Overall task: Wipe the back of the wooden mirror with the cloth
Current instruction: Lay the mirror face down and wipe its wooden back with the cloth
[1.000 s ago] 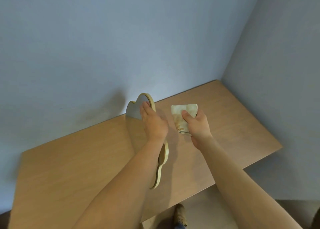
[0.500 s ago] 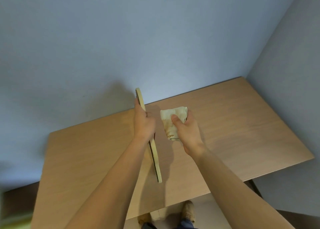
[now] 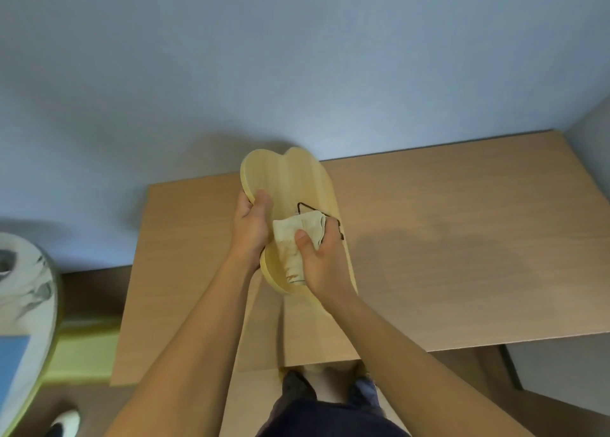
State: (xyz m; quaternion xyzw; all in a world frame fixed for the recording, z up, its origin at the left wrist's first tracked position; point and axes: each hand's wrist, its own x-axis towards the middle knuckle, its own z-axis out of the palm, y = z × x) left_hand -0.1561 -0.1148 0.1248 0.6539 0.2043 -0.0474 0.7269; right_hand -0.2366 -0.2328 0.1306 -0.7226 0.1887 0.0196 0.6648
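1. I'm seeing the left hand [image 3: 250, 230] gripping the mirror [image 3: 290, 185] at its left edge, thumb on the wooden back.
2. The mirror is tilting above the surface [image 3: 445, 238], back facing me.
3. The right hand [image 3: 325, 258], its grip closed on the cloth [image 3: 293, 238], is pressing it against the back, beside a black wire hanger [image 3: 305, 206].

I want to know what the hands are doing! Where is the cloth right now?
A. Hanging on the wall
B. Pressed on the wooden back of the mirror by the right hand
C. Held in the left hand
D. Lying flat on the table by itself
B: the right hand presses the cloth against the plain wooden back of the mirror, while the left hand grips the mirror's edge.
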